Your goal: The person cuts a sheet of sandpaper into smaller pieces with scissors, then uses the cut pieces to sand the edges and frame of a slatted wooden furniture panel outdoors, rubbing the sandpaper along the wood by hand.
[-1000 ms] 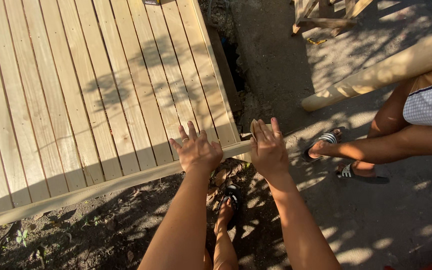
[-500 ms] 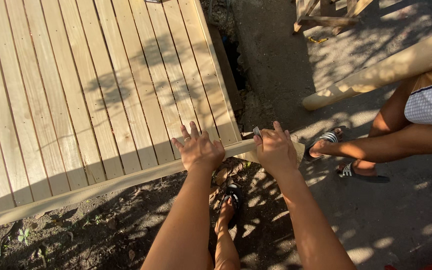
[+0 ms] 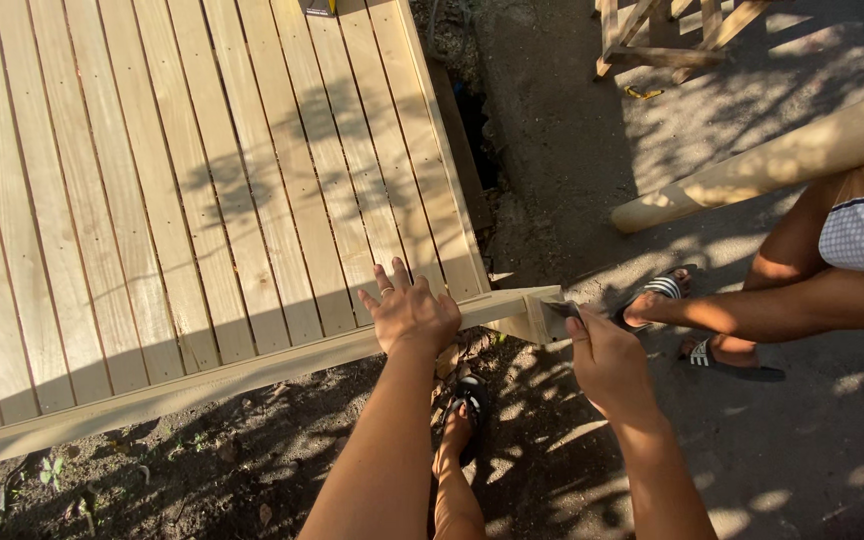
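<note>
A long pale trim board [image 3: 202, 375] runs along the near edge of a plank deck [image 3: 182, 190]. My left hand [image 3: 409, 315] lies flat on top of the board near its right end, fingers spread, a ring on one finger. My right hand [image 3: 607, 360] is just past the board's cut end [image 3: 530, 318], fingers closed around a small grey flat piece [image 3: 559, 309] held against that end. What the grey piece is cannot be made out. My foot in a black sandal [image 3: 464, 405] stands on the dirt below the board.
Another person crouches at the right, their forearm [image 3: 752, 315] reaching toward the board's end, feet in striped sandals [image 3: 664, 288]. A thick pale beam [image 3: 772, 160] lies slanted behind them. A wooden frame [image 3: 672, 35] stands at the top. A dark gap [image 3: 477, 130] runs beside the deck.
My right hand has slid right, off the top of the board to its cut end, and its fingers have closed. My left hand stays on the board.
</note>
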